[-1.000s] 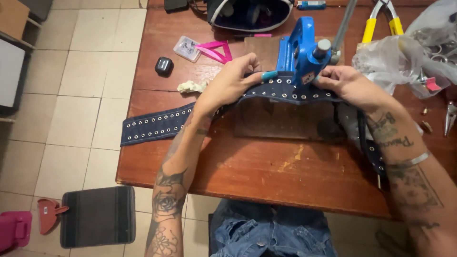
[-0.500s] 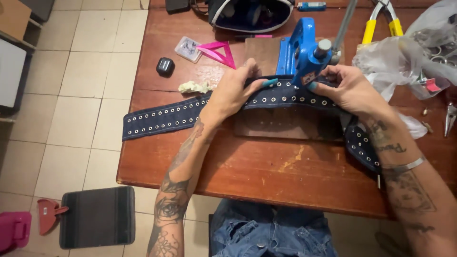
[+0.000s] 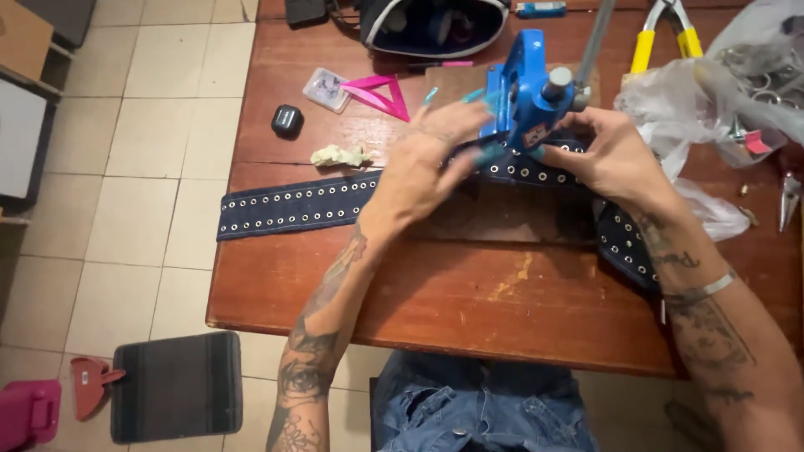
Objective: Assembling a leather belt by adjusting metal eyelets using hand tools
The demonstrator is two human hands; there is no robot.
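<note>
Both hands, left point(image 3: 423, 163) and right point(image 3: 607, 155), pinch the studded dark belt point(image 3: 293, 205) under the blue press point(image 3: 528, 88).

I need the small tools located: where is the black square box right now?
In the head view, the small black square box sits on the wooden table near its left edge, left of the clear plastic packet and above the studded dark belt.

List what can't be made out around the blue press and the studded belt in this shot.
Head view only:
- Base of the blue press: hidden behind the left hand and right hand.
- Belt under the press: covered by both hands.
- Belt's right end: hidden by the right forearm.
- Contents of the clear plastic bag: blurred, cut by the right edge.
- Yellow-handled pliers: cut by the top edge.
</note>
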